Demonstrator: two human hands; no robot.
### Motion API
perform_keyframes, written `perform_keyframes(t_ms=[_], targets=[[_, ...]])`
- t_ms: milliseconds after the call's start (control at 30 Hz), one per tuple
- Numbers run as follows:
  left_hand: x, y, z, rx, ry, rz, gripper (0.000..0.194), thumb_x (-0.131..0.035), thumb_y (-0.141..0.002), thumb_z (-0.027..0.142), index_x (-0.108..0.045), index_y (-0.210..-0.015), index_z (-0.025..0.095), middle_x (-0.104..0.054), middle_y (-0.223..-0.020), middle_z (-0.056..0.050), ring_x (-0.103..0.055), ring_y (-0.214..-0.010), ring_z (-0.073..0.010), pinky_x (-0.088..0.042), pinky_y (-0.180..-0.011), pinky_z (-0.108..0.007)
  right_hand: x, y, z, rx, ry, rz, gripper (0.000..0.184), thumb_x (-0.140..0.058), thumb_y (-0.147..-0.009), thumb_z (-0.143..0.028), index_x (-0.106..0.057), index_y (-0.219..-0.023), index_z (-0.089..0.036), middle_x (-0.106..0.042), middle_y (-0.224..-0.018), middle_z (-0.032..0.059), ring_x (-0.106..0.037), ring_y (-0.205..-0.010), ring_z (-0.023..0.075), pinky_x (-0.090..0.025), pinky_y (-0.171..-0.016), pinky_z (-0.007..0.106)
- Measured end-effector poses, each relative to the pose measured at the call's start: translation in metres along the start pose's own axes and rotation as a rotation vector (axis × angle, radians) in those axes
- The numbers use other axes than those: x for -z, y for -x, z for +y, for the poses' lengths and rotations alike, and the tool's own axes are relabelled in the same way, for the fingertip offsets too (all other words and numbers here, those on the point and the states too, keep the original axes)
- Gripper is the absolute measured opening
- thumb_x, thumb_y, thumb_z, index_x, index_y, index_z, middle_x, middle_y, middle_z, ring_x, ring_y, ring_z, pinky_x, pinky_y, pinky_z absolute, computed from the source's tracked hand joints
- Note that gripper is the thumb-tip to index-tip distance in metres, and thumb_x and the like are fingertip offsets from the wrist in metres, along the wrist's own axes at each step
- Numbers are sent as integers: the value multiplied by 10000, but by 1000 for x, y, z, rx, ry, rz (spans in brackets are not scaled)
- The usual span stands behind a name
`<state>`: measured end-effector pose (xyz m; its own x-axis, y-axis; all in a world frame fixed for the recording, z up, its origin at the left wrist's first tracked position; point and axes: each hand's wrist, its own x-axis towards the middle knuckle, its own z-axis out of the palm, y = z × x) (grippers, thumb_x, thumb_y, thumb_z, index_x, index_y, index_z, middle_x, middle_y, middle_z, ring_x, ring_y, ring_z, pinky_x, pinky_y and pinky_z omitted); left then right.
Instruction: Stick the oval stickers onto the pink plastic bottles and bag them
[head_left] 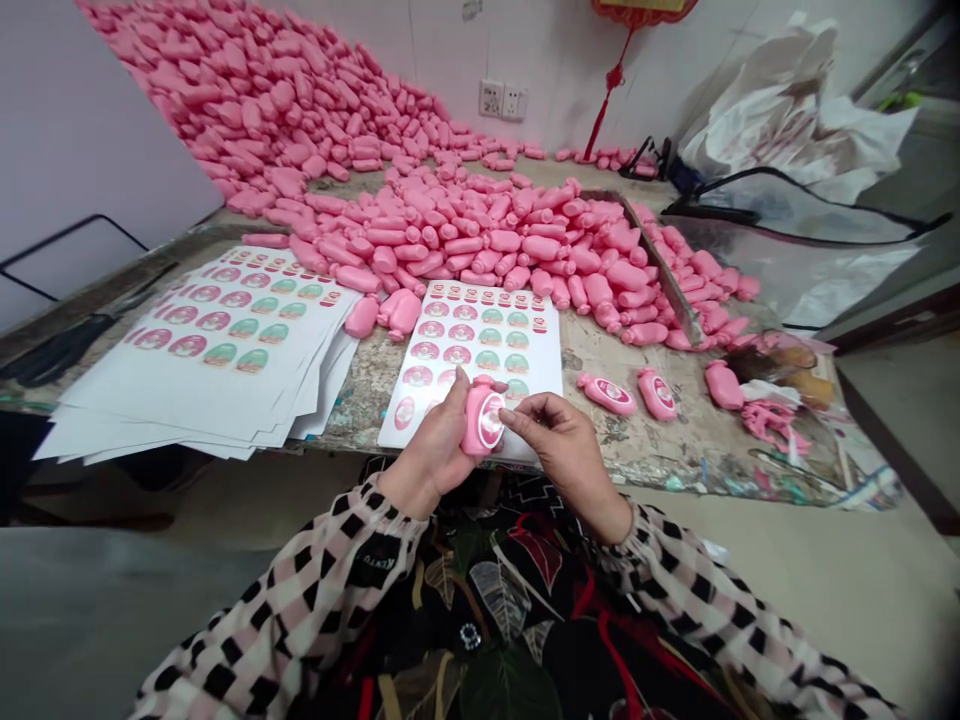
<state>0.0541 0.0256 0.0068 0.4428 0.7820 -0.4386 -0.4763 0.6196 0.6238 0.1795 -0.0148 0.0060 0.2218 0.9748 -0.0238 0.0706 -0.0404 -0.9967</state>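
A small pink bottle [474,432] rests in my left hand [436,440], with the thumb and fingers closed around it. On its face is an oval pink-and-white sticker [491,420]. My right hand [566,450] has its thumb and forefinger pinched at the sticker's right edge. Behind my hands lies a sticker sheet [480,345] with rows of pink, green and red labels. To the right, two pink bottles bearing oval stickers, one lying sideways [607,394] and one more upright [658,394], are on the worn table.
A large heap of plain pink bottles [480,230] covers the back of the table, with a wooden strip [660,265] at its right. Stacked sticker sheets [195,370] lie at left. Plastic bags [795,110] and pink scraps [776,420] are at right.
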Motion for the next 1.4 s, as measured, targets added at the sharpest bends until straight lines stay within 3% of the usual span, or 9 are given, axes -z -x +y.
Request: perform_keyframes(t_ms=[267,633,700,833,900,967,1167,1267,1400], targets=[[1,-1,-4,-65,-36,-17,536,-422,-764,651,-589,-906,161,-518,-758,-15,-507,-544,-98,-452,-446,-230,-2,1,1,-1,-29,-55,176,-700,-681,-317,-601,-675,-171,-569,-627,-31,-490,-598,106,-387,-607,242],[-3,1,-3,-51,-87,-3,505,-438,-779,620,-588,-897,153,-493,-728,-6,-503,-538,-101,-443,-429,-226,-1,0,7,9,39,-49,195,-679,-703,-351,-597,-685,-175,-570,-648,-25,-484,-616,112,-385,-617,242],[-4,1,-3,-35,-94,-10,510,-421,-786,622,-582,-902,152,-495,-725,-9,-501,-533,-101,-437,-426,-226,2,2,6,46,122,-46,206,-659,-725,-377,-600,-701,-181,-579,-668,-16,-497,-633,119,-389,-620,245],[-3,1,-3,33,-50,-35,461,-410,-820,582,-564,-927,160,-522,-748,-20,-506,-528,-97,-419,-424,-213,12,8,0,234,523,-14,222,-588,-784,-430,-646,-784,-215,-605,-785,14,-523,-720,145,-372,-662,268],[-3,1,-4,92,-1,-69,431,-397,-844,550,-557,-947,163,-518,-713,-14,-497,-507,-89,-410,-426,-206,19,8,0,251,651,4,239,-600,-767,-453,-657,-806,-225,-605,-803,20,-524,-738,157,-366,-668,279],[-4,1,-5,119,19,-76,416,-386,-852,542,-548,-952,171,-494,-642,4,-481,-468,-90,-400,-416,-208,22,5,2,144,573,-10,273,-633,-724,-478,-649,-797,-215,-602,-765,14,-526,-704,155,-376,-637,275],[-14,5,-11,49,-104,-36,426,-426,-813,583,-515,-901,177,-491,-621,11,-487,-442,-105,-403,-389,-223,15,-2,10,-255,-182,-205,315,-705,-654,-434,-600,-816,-185,-623,-687,-10,-552,-540,123,-435,-546,267],[-16,11,-12,58,-237,-150,400,-487,-804,543,-480,-996,193,-507,-665,7,-529,-487,-122,-423,-422,-235,14,-3,9,-307,-330,-225,282,-703,-661,-414,-575,-731,-173,-572,-558,-33,-507,-436,98,-402,-465,238],[-14,18,-11,65,-349,-333,438,-592,-801,292,-379,-1182,255,-531,-798,3,-564,-602,-117,-456,-518,-241,21,-3,8,-290,-402,-183,253,-701,-677,-380,-577,-708,-162,-540,-526,-46,-488,-442,74,-381,-461,203]])
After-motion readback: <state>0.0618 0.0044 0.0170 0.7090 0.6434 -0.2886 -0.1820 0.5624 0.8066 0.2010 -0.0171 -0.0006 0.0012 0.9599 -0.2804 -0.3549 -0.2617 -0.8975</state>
